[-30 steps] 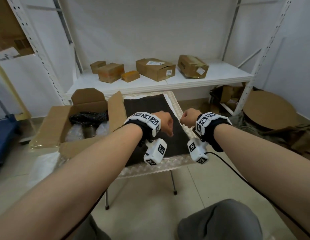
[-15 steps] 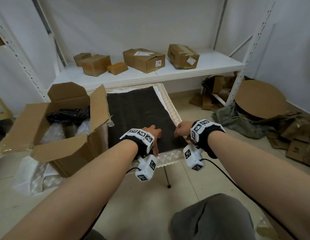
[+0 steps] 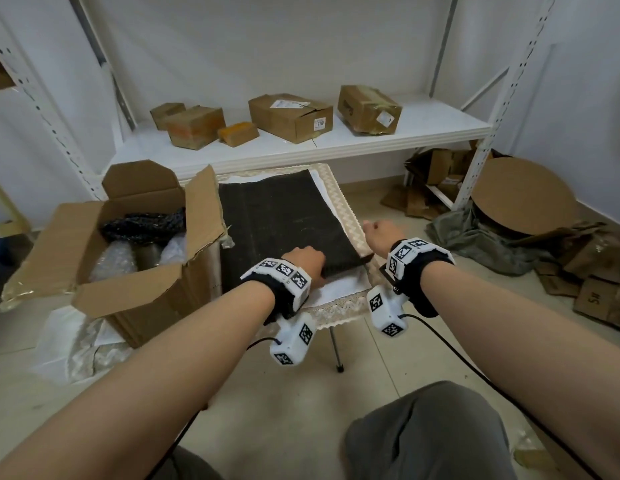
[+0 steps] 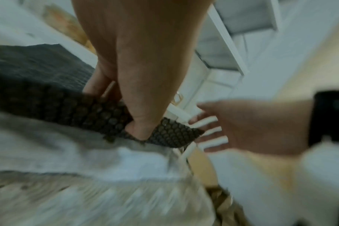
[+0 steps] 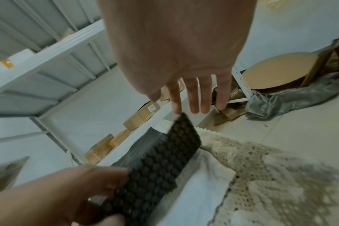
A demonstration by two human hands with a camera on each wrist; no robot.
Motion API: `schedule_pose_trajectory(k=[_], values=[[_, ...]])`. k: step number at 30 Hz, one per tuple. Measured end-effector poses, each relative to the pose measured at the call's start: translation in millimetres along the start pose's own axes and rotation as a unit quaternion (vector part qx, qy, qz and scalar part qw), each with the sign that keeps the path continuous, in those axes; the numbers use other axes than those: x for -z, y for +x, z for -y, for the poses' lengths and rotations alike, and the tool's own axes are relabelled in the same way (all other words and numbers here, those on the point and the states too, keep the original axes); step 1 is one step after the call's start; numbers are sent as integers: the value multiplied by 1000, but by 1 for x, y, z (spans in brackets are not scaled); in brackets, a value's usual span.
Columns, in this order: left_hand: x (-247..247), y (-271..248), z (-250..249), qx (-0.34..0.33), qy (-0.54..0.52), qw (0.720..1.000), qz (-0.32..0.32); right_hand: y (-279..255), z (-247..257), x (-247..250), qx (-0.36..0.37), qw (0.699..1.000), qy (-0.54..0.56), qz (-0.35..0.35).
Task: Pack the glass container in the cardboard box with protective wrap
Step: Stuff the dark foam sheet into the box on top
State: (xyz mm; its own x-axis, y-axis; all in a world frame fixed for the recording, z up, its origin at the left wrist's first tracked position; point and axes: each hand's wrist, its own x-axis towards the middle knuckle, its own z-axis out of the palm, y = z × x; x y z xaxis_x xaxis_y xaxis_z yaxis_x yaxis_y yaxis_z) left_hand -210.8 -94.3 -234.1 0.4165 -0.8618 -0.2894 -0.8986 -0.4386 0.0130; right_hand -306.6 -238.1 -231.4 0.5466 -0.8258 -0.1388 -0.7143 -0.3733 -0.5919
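Wrap (image 3: 284, 216): black bubble sheet, rectangular, honeycomb-dimpled, lying flat on a white cloth (image 3: 339, 284) over a lace-edged table (image 3: 336, 308). Left hand (image 3: 303, 259) pinches its near edge, lifting it; right hand (image 3: 383, 233), fingers (image 5: 195, 97) straight and spread, holds nothing beside the wrap's raised corner. Box (image 3: 128, 258): open brown cardboard, left of the left hand, clear and black wrap inside.

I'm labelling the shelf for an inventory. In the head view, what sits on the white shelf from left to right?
Small brown box → bigger brown box → flat orange-brown packet → large labelled cardboard box → taped, crumpled box.
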Motion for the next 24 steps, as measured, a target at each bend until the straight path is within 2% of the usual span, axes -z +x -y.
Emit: schedule_pose_trajectory(k=[3,5,8,10,12,14,17,20,22,24], values=[[24,-4,13,27,-116,992,-52,0,2,11,-21,990,101,-95],[40,-6,21,37,-158,982,-94,2,3,15,-29,980,161,-111],[61,-7,30,29,-213,967,-136,1,5,15,-3,971,226,-81],[72,-8,31,0,-226,963,-150,-5,8,15,66,963,245,-88],[77,-9,28,-21,-216,968,-125,-13,15,16,129,948,282,-76],[76,-9,25,-27,-198,976,-83,-19,24,15,122,945,302,-25],[61,-7,27,-14,-171,983,-71,-19,27,12,71,970,232,25],[42,-9,32,10,-119,984,-131,-14,17,6,40,991,123,38],[32,-9,34,-12,-78,980,-180,-10,8,-1,20,995,86,39],[25,-11,34,-45,-56,979,-190,-7,1,-7,10,997,54,46]])
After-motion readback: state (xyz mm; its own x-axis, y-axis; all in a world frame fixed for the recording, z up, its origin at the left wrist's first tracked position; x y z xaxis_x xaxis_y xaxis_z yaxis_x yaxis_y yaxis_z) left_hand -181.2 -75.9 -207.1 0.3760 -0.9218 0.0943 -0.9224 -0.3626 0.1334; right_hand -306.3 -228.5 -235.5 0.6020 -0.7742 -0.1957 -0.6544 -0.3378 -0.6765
